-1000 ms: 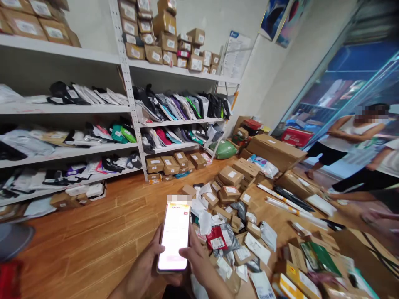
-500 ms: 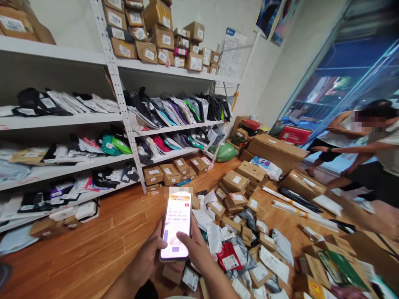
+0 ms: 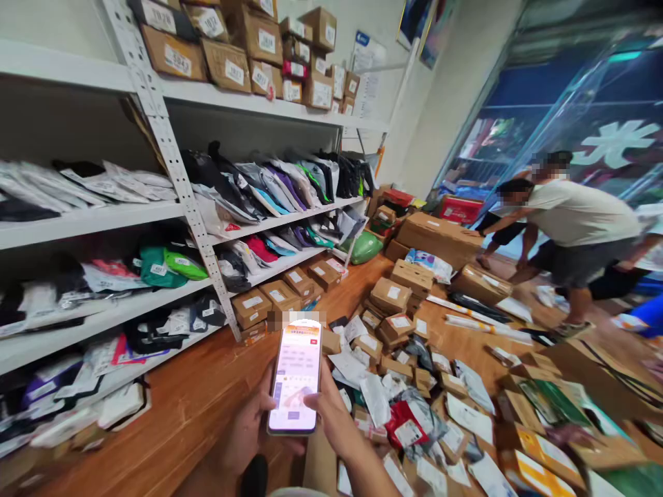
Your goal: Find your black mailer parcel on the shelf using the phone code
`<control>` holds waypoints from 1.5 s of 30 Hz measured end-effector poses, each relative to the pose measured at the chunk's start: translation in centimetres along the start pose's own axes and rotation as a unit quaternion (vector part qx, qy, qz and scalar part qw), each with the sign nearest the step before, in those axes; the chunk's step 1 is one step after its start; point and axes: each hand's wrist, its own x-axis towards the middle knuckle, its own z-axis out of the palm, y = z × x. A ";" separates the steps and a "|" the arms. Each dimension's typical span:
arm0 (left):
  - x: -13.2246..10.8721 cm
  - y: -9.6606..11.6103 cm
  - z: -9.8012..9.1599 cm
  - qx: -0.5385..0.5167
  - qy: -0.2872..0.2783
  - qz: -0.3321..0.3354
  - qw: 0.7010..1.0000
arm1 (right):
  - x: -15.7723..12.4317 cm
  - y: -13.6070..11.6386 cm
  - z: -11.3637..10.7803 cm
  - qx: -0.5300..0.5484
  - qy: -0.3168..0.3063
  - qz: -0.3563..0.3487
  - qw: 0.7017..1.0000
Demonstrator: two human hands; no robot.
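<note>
A lit smartphone (image 3: pixel 294 376) stands upright at the lower middle, its screen turned toward me. My left hand (image 3: pixel 255 414) is closed around its left edge, with the thumb at the lower left of the screen. From the other side my right hand (image 3: pixel 331 411) grips the phone, and its thumb rests over the lower right of the screen. The text on the screen is too blurred to read. Below and right of the phone, a heap of parcels, with a red bag (image 3: pixel 407 424) among them, covers the wooden floor (image 3: pixel 191 386).
White metal shelves (image 3: pixel 194 228) on the left hold bagged parcels and cardboard boxes (image 3: pixel 233 65). A green sack (image 3: pixel 364 247) lies at the shelf's far end. White tubes (image 3: pixel 487 328) lie on the floor. At right, people (image 3: pixel 580 214) bend over a large carton (image 3: pixel 435 238).
My view has shifted forward and a little to the right along the shelves. The phone stays in both hands. My right thumb has moved slightly right and down. People at right have changed position.
</note>
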 end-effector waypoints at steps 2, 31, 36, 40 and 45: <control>0.3 1.3 -1.9 -0.022 -0.022 -0.017 0.999 | 1.0 0.4 1.4 0.001 0.009 -0.008 1.000; 1.5 6.5 -6.8 0.055 -0.028 -0.055 0.997 | 4.8 1.9 7.1 -0.053 0.077 -0.074 0.993; 1.3 7.0 -6.3 0.099 0.002 -0.059 0.993 | 5.0 1.9 7.2 -0.067 0.086 -0.082 0.991; 1.6 7.1 -6.8 0.030 -0.045 -0.070 0.996 | 5.1 2.0 7.1 -0.065 0.086 -0.088 0.990; 2.1 7.0 -7.4 -0.006 -0.045 -0.086 0.995 | 5.2 2.0 7.1 -0.064 0.100 -0.084 0.989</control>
